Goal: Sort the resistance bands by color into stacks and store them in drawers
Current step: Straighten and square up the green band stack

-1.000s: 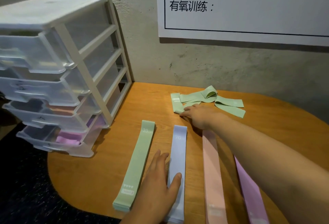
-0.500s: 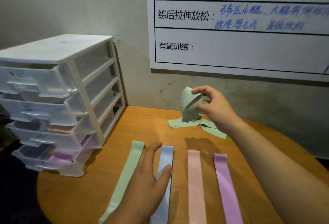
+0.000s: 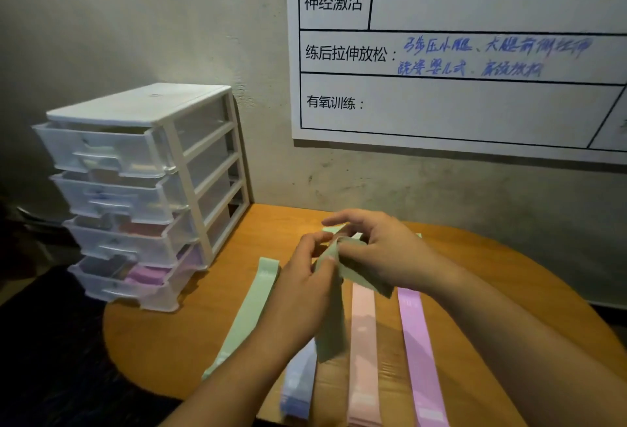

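**Green band being held over the sorted rows**

A loose green band (image 3: 330, 321) is being pinched by the curled fingers of the left hand (image 3: 305, 277) and the right hand (image 3: 380, 257), just above the table (image 3: 169, 341). Its free end is being dangled over the blue stack (image 3: 298, 386), between the green stack (image 3: 251, 307) and the pink stack (image 3: 363, 341).

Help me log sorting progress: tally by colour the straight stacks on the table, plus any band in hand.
Green stack: 1
Blue stack: 1
Pink stack: 1
Purple stack: 1
Green band, pinched by left hand and right hand: 1
Total: 5
Loose green bands behind the hands are mostly hidden, uncounted.
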